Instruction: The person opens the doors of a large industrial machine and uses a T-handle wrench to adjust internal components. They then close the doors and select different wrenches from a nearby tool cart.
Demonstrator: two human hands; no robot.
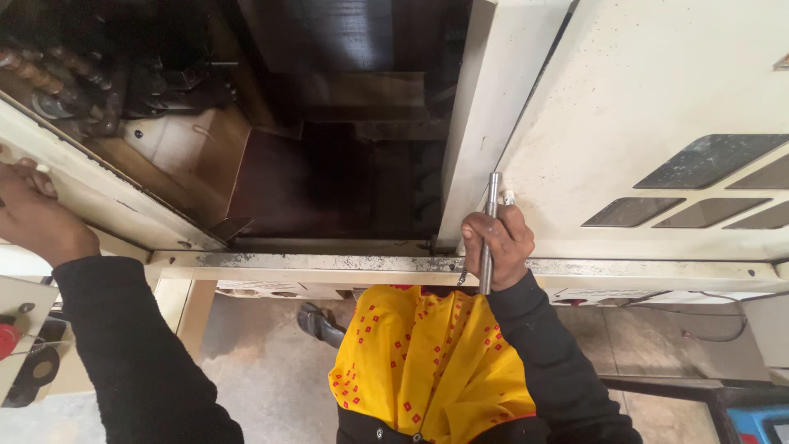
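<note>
The right hand (497, 247) is closed around a slim steel rod (490, 230), upright at the machine's worn front sill (329, 263). The left hand (33, 215) rests, fingers curled, on the cream door panel (99, 193). Best to keep the rod vertical and steady that door firmly.

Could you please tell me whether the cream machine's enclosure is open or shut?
Open: the dark interior of the cream metal machine enclosure shows between its panels, with the left hand on the left panel's edge.

Yellow cloth (427, 362) — red-dotted
</note>
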